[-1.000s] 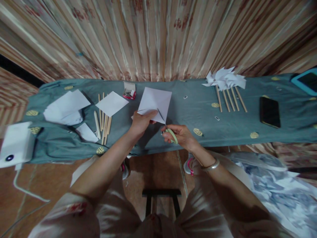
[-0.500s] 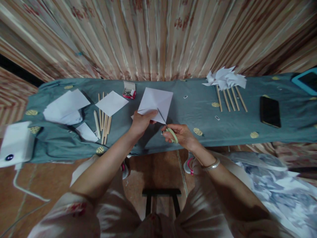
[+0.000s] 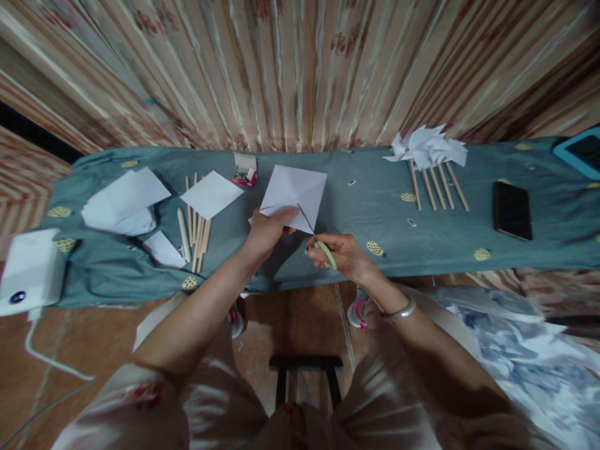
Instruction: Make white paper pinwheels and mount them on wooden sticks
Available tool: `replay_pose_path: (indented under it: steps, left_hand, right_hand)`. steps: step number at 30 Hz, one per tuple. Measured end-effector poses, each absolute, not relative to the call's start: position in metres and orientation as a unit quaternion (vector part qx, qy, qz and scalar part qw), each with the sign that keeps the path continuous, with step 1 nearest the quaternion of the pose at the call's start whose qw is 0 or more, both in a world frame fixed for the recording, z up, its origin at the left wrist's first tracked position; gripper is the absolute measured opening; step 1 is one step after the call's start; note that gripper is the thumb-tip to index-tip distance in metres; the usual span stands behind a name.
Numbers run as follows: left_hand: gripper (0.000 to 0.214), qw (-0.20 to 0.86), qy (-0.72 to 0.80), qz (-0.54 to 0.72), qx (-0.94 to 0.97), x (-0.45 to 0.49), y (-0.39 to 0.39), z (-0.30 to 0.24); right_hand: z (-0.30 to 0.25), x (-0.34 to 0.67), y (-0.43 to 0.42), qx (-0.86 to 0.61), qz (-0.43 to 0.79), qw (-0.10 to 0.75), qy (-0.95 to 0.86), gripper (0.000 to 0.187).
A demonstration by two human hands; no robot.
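My left hand point(image 3: 266, 234) pinches the lower left part of a white square of paper point(image 3: 296, 184), its thumb on top. Diagonal creases cross the sheet. In my right hand point(image 3: 344, 255) is a pair of scissors point(image 3: 326, 251) with light green handles. Their dark blades lie over the paper's lower right corner and point toward its middle. Whether the blades are parted is hard to see. Left of the paper stands a small open red box point(image 3: 245, 170) with metal pins or tacks in it. Another white sheet point(image 3: 213, 195) rests across several wooden sticks point(image 3: 200, 242).
A stack of white paper point(image 3: 119, 203) lies at the left, near a white device point(image 3: 30, 272) with a cable. Several paper pinwheels point(image 3: 429, 149) on sticks lie right of centre. A black phone point(image 3: 512, 210) and a blue-framed tablet point(image 3: 581, 153) are further right. A curtain point(image 3: 281, 75) hangs behind.
Both hands, the paper and the scissors are almost where they were. Nothing has been taken up or let go.
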State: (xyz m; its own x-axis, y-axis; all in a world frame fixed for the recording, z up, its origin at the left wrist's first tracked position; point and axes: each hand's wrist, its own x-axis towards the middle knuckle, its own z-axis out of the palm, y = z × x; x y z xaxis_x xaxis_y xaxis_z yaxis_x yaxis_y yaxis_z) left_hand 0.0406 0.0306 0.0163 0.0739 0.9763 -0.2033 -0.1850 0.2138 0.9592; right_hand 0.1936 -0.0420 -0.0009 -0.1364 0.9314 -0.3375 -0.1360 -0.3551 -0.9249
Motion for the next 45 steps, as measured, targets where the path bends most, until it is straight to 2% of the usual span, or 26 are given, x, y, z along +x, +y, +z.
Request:
replay_pose_path:
  steps: [10,23,28,33,39,45]
  left_hand:
    - [0.023,0.594,0.491,0.472,0.429,0.040,0.031,0.014]
    - [0.032,0.573,0.491,0.521,0.399,0.028,0.048,0.014]
    - [0.033,0.556,0.510,0.501,0.424,0.027,0.045,0.012]
    - [0.018,0.519,0.537,0.441,0.497,0.030,0.041,0.007]
    - [0.008,0.514,0.499,0.423,0.555,0.034,0.039,0.000]
    - [0.012,0.521,0.489,0.390,0.582,0.035,0.037,0.000]
  right_hand:
    - [0.002,0.193,-0.043,-0.507,0.648,0.410,-0.394,0.046]
    - [0.015,0.215,-0.046,-0.488,0.683,0.330,-0.432,0.047]
    - [0.015,0.233,-0.039,-0.539,0.589,0.433,-0.419,0.052]
    - [0.011,0.243,-0.027,-0.564,0.505,0.528,-0.384,0.054]
    - [0.009,0.240,-0.016,-0.565,0.495,0.547,-0.370,0.056]
    - [0.008,0.229,-0.011,-0.573,0.486,0.559,-0.351,0.051]
